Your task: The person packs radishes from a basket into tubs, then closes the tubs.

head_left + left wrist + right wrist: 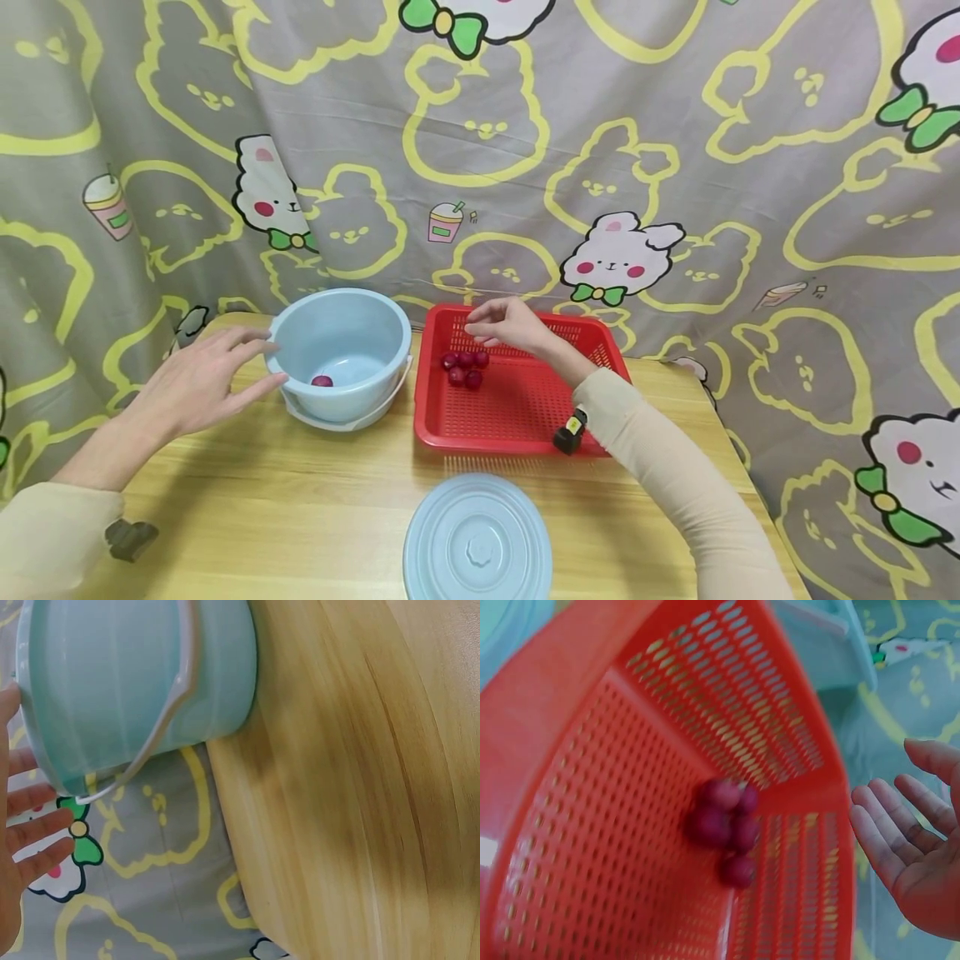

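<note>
My left hand (198, 379) is at the near left rim of a light blue bucket (330, 407), fingers spread and holding nothing. On the bucket's floor lies one round dark-red fruit (322, 381). Over the back left part of a red perforated basket (517, 400) hovers my right hand (513, 327), its fingers loosely bent with nothing between them. Several round dark-red fruits (457, 377) sit clustered in the basket's left back corner, below that hand. The right wrist view shows the same cluster (709, 825), slightly blurred, with the relaxed hand (922, 870) beyond the basket wall.
A light blue round lid (480, 542) lies on the wooden table (315, 500) in front of the basket. The bucket's pale handle (161, 724) hangs down along its side. Behind the table hangs a grey patterned curtain (480, 108).
</note>
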A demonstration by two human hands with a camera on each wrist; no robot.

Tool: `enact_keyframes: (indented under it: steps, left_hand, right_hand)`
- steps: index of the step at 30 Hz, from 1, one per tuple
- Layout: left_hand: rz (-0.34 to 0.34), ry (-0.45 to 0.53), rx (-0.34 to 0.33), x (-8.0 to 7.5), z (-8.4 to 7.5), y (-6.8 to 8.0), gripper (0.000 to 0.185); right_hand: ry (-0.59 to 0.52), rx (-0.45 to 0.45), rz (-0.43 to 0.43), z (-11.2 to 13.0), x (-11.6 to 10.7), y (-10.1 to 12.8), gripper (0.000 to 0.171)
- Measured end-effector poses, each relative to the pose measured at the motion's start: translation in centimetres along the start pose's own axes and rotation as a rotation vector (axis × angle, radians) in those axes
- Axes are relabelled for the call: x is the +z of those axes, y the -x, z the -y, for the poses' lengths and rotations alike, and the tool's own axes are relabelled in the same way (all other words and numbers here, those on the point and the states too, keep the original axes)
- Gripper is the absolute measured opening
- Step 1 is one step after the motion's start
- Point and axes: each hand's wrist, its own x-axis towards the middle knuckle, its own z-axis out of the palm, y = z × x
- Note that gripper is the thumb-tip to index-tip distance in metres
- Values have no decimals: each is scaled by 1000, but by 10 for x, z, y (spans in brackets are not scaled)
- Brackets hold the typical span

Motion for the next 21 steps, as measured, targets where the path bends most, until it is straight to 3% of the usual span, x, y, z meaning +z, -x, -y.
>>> enact_keyframes:
  steps: [12,21]
  left_hand:
    - [9,-6,8,1,1,0,52]
    - [7,-4,10,0,1,0,51]
  right_hand:
    - [7,96,-31,-39,-11,-13,36]
    - [4,264,-82,-50,-9,-20,42]
